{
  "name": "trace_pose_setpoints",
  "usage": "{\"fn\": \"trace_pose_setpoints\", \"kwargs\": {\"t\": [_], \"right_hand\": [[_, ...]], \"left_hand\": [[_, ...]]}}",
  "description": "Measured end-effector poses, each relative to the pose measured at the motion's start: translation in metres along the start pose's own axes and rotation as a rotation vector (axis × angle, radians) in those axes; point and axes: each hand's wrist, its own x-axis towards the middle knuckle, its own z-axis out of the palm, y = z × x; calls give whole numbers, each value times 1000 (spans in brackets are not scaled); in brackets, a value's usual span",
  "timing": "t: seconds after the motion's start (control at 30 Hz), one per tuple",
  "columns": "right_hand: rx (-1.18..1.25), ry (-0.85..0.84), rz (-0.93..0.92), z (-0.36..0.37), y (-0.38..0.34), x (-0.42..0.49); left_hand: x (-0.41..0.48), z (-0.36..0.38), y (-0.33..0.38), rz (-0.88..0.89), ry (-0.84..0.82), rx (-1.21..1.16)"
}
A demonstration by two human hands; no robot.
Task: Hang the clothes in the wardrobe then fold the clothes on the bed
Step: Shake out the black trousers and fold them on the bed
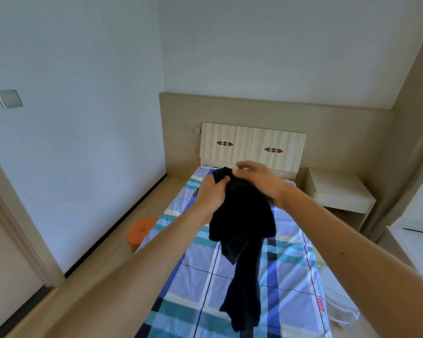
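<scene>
Black garment (242, 215); blue-teal plaid bedsheet (291, 276); orange stool (138, 231).

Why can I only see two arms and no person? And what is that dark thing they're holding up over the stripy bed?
The camera sits on the person's head and looks forward and down, so you see only their two bare arms reaching out, as if they were your own. There is no machine here, and just this one picture. The left hand grips the top of a black garment. The right hand holds the top too, right beside it. The garment hangs down, crumpled, over the bed, which has a blue, teal and white checked sheet. Behind it are a pale headboard, a nightstand on the right, and an orange stool on the floor at the left.
</scene>
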Motion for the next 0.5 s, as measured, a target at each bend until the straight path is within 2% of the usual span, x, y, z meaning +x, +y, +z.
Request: {"fn": "trace_pose_setpoints", "kwargs": {"t": [0.07, 0.13, 0.17, 0.23, 0.33, 0.4, 0.5], "right_hand": [[-76, -68, -28, -2, 10, -9], [25, -161, -32, -8, 18, -17], [72, -202, -34, -12, 21, -22], [18, -238, -81, -17, 24, -27], [-172, -125, -161, -15, 26, -21], [-175, 10, -187, -13, 26, -11], [-183, 126, -197, -12, 23, -2]], "left_hand": [[13, -2, 13, -109, -37, -44], [22, -2, 17, -233, -52, -85], [25, -2, 16, -266, -51, -119], [29, -3, 18, -281, -40, -138], [33, -7, 22, -302, -86, -131], [33, -12, 26, -291, -180, -123], [29, -24, 31, -236, -223, 131]]}}
